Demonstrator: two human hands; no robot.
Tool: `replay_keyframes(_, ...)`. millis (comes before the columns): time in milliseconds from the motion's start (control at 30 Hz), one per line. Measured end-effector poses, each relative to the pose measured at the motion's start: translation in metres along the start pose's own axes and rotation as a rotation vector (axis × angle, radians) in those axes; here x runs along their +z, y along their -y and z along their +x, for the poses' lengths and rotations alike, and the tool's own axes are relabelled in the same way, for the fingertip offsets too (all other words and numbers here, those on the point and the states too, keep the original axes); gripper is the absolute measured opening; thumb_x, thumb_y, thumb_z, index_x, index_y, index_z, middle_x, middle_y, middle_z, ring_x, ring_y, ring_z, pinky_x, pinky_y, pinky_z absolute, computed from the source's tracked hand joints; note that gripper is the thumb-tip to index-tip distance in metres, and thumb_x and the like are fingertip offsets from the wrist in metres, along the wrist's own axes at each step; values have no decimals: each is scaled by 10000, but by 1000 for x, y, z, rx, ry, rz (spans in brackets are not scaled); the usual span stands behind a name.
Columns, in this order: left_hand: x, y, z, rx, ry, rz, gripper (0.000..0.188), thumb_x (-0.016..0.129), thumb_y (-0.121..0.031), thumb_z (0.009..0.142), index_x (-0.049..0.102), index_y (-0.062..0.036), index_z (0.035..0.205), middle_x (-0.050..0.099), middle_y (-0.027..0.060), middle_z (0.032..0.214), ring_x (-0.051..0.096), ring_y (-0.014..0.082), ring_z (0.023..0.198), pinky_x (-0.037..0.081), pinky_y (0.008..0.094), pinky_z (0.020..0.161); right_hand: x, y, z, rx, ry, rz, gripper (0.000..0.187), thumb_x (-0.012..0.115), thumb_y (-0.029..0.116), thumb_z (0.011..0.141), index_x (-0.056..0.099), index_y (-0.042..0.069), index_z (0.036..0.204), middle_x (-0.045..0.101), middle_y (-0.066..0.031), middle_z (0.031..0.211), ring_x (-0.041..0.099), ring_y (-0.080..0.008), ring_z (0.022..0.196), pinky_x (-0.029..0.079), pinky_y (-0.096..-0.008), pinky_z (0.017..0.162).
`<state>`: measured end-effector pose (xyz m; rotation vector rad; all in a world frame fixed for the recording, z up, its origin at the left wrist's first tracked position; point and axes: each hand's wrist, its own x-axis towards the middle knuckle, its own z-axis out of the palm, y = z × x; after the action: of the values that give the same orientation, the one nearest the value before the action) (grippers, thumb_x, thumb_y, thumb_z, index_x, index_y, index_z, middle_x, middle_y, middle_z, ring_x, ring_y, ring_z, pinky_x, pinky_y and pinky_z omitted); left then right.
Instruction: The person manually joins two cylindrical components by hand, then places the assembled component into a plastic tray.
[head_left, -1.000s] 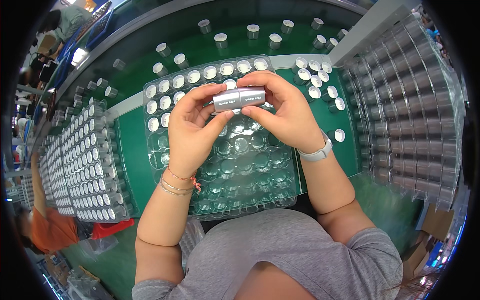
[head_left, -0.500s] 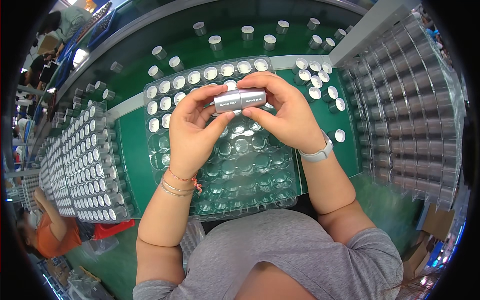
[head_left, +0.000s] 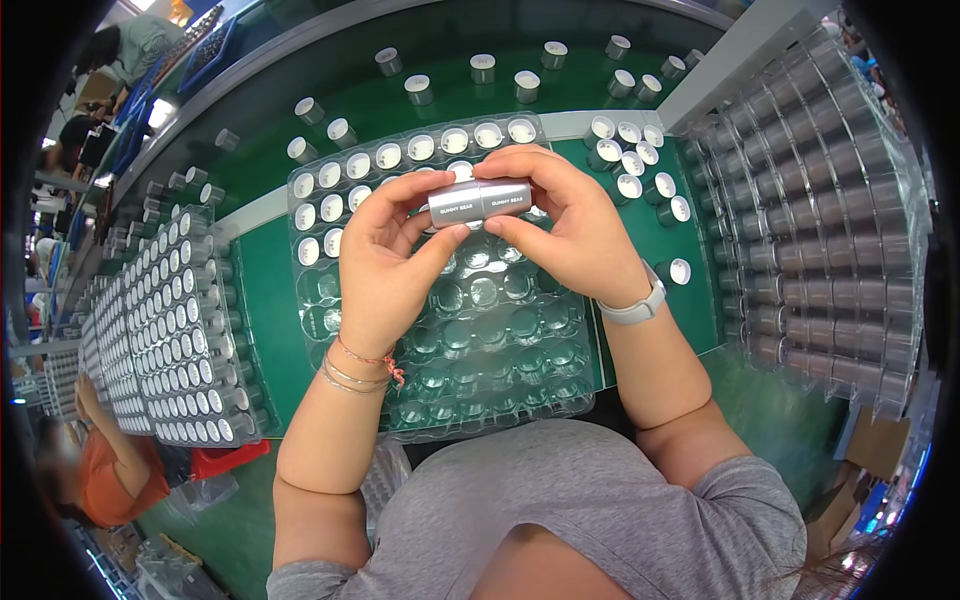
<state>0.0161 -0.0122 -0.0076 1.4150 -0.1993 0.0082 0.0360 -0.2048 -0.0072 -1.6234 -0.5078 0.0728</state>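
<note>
You hold the small silver tube [head_left: 480, 201] level above the far half of the clear blister tray [head_left: 500, 390], its long axis running left to right across your view. Your left hand [head_left: 385, 265] pinches the left end between thumb and curled fingers, and your right hand [head_left: 570, 225] pinches the right end, fingers arched over the top and thumb beneath. Both hands sit about equally close to it, so neither has the lead. Directly below lie the tray's empty pockets, while its far rows already carry white-capped tubes [head_left: 420, 148]. More loose capped tubes [head_left: 640, 165] stand on the green tabletop [head_left: 262, 300] toward its far right, beside a stack of filled trays [head_left: 830, 210]; another filled tray [head_left: 180, 330] lies along the left edge.
</note>
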Motion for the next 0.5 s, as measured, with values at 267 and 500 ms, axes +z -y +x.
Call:
replay_keyframes(267, 1, -3, 0, -43, -34, -21, 449, 670, 131, 770, 529, 48, 1188, 588, 151, 1175, 570, 204, 1122, 504, 325, 943, -3, 0, 0, 79, -26, 158, 392, 677, -24, 825, 556, -16, 1198, 550, -92, 1181, 566, -180, 1089, 487, -322, 933)
replay_keyframes(500, -2, -2, 0, 7, -18, 75, 405, 668, 84, 819, 577, 54, 1213, 569, 115, 1175, 562, 194, 1118, 500, 299, 922, -3, -2, 0, 21, -108, 554, 516, 713, 43, 839, 493, -46, 1298, 553, -118, 1217, 576, -176, 1070, 509, -319, 916)
